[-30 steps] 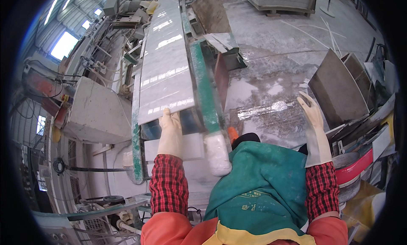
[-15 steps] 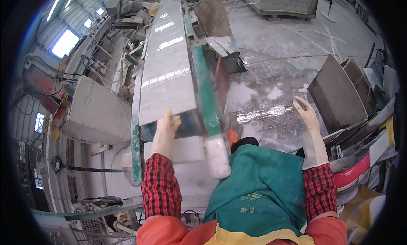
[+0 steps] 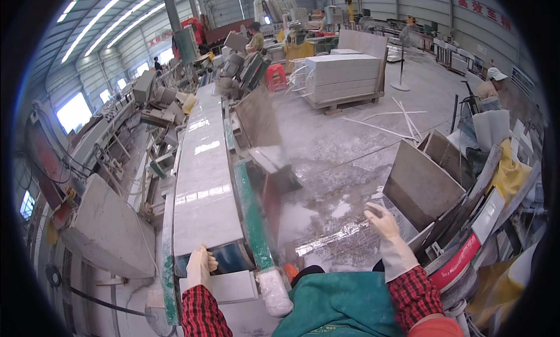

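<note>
At the conveyor's [image 3: 169,244] near end, left hand [image 3: 200,266] lies flat on slab [image 3: 204,179], gripping nothing; right hand [image 3: 382,219] open, empty. Slab likely heavy, slick, brittle: hold edges.

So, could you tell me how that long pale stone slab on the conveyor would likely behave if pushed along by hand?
The stone slab looks long, thick and rigid, so it is probably heavy and would not flex. Its glossy top reflects the lights and seems wet, so gloves may slip. The left hand rests at its near end; it would probably slide along the green-railed conveyor rather than tip.
</note>
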`<action>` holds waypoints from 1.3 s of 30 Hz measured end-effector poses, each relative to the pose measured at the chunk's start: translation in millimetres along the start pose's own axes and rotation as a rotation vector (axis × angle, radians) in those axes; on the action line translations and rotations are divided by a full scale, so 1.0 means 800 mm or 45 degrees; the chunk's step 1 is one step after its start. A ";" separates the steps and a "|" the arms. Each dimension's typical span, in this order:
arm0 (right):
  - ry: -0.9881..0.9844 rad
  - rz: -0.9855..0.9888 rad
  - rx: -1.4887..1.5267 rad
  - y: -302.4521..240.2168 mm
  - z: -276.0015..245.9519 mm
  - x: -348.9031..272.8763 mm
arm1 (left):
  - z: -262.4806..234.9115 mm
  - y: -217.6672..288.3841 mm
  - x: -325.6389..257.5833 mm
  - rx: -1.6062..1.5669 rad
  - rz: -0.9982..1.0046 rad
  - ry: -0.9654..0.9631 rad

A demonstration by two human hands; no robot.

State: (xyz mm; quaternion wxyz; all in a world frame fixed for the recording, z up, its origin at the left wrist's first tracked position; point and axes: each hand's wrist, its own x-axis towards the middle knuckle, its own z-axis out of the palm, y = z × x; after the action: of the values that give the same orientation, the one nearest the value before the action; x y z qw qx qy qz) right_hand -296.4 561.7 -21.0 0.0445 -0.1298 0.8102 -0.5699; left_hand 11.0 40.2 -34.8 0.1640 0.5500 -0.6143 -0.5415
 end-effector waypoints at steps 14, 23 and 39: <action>1.129 0.213 -1.778 0.158 -0.394 -0.176 | 0.111 0.025 -0.031 0.496 1.314 -0.101; 1.223 0.101 -1.489 0.100 -0.381 -0.167 | 0.239 0.028 -0.091 0.810 1.816 -0.090; 1.242 0.179 -1.691 0.117 -0.404 -0.151 | 0.239 0.026 -0.109 0.752 1.422 -0.104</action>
State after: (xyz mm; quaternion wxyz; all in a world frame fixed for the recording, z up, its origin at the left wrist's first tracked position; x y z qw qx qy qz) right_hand -266.4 917.7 -5.2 -0.3624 0.1839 0.9128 0.0392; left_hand -121.9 203.6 -51.4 0.2396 0.1474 -0.9380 -0.2025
